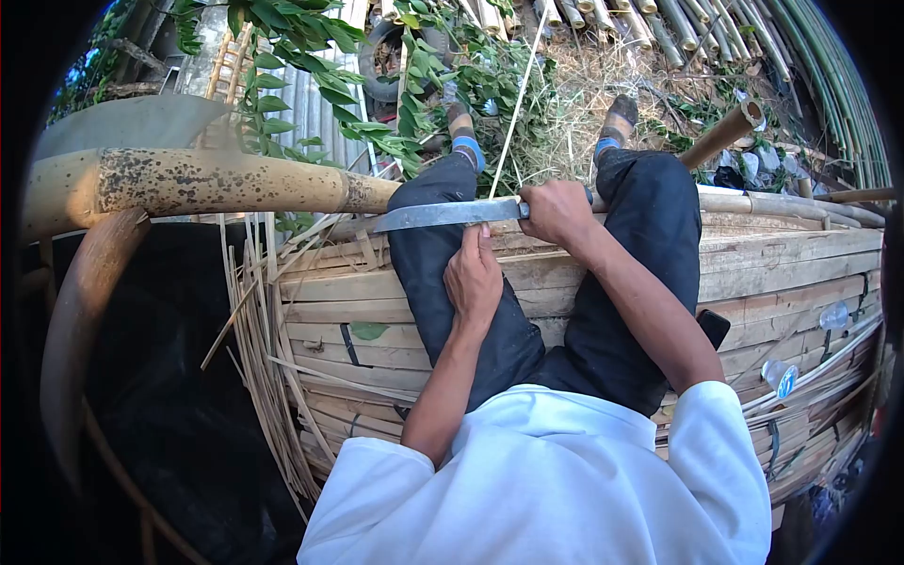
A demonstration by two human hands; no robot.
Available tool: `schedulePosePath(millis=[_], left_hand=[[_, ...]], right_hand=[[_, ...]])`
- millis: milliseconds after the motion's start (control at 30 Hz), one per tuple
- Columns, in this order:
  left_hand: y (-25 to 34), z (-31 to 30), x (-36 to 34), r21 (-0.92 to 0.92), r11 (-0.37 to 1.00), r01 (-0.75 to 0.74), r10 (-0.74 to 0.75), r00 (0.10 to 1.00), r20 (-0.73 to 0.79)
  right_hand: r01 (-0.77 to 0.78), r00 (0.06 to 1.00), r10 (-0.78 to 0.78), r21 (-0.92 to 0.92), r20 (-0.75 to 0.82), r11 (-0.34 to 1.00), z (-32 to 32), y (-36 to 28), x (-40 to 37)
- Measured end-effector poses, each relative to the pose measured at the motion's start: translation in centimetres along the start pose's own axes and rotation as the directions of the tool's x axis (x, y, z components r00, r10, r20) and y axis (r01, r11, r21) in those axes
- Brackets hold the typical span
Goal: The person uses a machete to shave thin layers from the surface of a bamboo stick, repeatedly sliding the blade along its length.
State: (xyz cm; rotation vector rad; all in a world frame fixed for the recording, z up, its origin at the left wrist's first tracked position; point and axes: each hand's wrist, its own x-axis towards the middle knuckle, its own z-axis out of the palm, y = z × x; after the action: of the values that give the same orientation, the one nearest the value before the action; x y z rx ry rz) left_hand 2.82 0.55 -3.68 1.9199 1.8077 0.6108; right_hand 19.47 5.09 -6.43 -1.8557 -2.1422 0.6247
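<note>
My right hand (556, 212) is closed around the dark handle of a machete (438, 216). The broad grey blade lies level and points left, above my left thigh. Just below the blade, my left hand (474, 273) is closed with its thumb pointing up, close to the blade's lower edge. A thin pale bamboo strip (518, 108) runs from the far ground down to the blade, in line with my left thumb. The blade and fingers hide its near end, which appears pinched in my left hand.
I sit on stacked split bamboo slats (348, 311). Thin bamboo strips (259, 348) hang at the left. A thick bamboo pole (226, 181) crosses the left side. A phone (713, 328) and a plastic cup (780, 377) lie at right; bamboo poles (678, 28) lie beyond.
</note>
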Motion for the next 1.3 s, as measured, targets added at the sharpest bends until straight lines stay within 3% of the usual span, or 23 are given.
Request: schedulePosePath(millis=[67,133,267,333,367,467,500,567,633,700,800,833,900,967,1033,1100,1167,1267,1300], left_hand=[[-0.1,0.0,-0.2,0.004,1.0,-0.001,0.001,1.0,-0.015],[-0.2,0.0,-0.3,0.008,1.0,-0.002,0.002,0.999,-0.032],[0.1,-0.3,-0.2,0.069,0.997,0.023,-0.024,1.0,0.014],[0.2,-0.5,-0.7,0.082,0.996,0.044,-0.046,0.999,0.022],[0.1,-0.7,-1.1,0.061,0.998,0.033,-0.033,0.999,0.008],[-0.5,-1.3,-1.8,0.027,0.999,0.024,-0.024,1.0,-0.017],[-0.3,-1.0,-1.5,-0.012,1.0,0.021,-0.021,0.999,-0.038],[0.1,-0.6,-1.1,0.008,1.0,-0.006,0.006,1.0,-0.026],[0.2,-0.4,-0.9,0.034,0.999,-0.038,0.038,0.999,-0.017],[0.0,-0.5,-1.1,0.039,0.999,-0.034,0.034,0.999,0.001],[-0.1,-1.0,-1.1,0.025,0.999,-0.025,0.026,0.999,-0.021],[-0.1,-1.0,-1.2,0.023,0.999,-0.03,0.03,0.999,-0.02],[-0.3,-1.2,-1.8,0.045,0.999,-0.008,0.008,1.0,-0.002],[-0.3,-1.3,-1.7,0.045,0.999,-0.012,0.013,1.0,-0.017],[-0.1,-0.9,-1.5,0.034,0.999,-0.018,0.019,0.999,-0.031],[-0.1,-0.5,-1.4,0.041,0.998,-0.054,0.055,0.998,-0.017],[0.0,-0.7,-1.1,0.059,0.998,-0.035,0.035,0.999,0.002],[-0.3,-1.0,-1.4,0.074,0.997,-0.038,0.038,0.999,0.001],[-0.3,-0.8,-1.5,0.063,0.996,-0.06,0.061,0.998,-0.012]], right_hand=[[-0.011,1.0,0.012,-0.022,0.013,1.0,-0.2,0.6,0.2],[-0.119,0.992,0.118,-0.016,-0.038,0.993,-0.9,1.5,0.7],[-0.121,0.992,0.122,-0.044,0.011,0.992,-1.3,2.3,1.2],[-0.414,0.9,0.427,0.136,-0.091,0.9,-1.1,3.7,2.1],[-0.475,0.863,0.491,0.143,-0.116,0.868,-1.4,5.1,2.5],[-0.369,0.921,0.385,0.178,-0.06,0.912,-2.4,4.4,2.2],[-0.3,0.95,0.31,0.179,-0.029,0.937,-1.9,3.9,1.8],[-0.01,0.999,0.007,0.055,0.045,0.998,-1.5,1.9,0.2],[0.051,0.996,-0.054,0.037,0.069,0.998,-0.2,0.4,-0.9],[0.04,0.998,-0.042,0.056,0.051,0.998,-0.1,0.6,-0.8],[-0.145,0.989,0.144,0.013,0.028,0.989,-1.4,2.5,1.0],[-0.228,0.972,0.231,0.064,-0.043,0.972,-1.7,3.5,1.5],[-0.34,0.938,0.345,0.105,-0.034,0.935,-2.7,5.3,2.0],[-0.358,0.931,0.364,0.12,-0.026,0.926,-2.1,5.2,2.0],[-0.068,0.998,0.068,0.042,0.005,0.997,-1.8,3.2,0.6],[0.1,0.993,-0.099,-0.001,0.069,0.995,-1.5,1.1,-0.8],[0.027,0.998,-0.024,-0.053,0.059,0.998,-0.5,2.1,0.0],[-0.3,0.95,0.306,0.078,-0.064,0.951,-1.2,4.4,2.2],[-0.301,0.951,0.301,0.014,-0.067,0.953,-2.1,5.1,2.2]])
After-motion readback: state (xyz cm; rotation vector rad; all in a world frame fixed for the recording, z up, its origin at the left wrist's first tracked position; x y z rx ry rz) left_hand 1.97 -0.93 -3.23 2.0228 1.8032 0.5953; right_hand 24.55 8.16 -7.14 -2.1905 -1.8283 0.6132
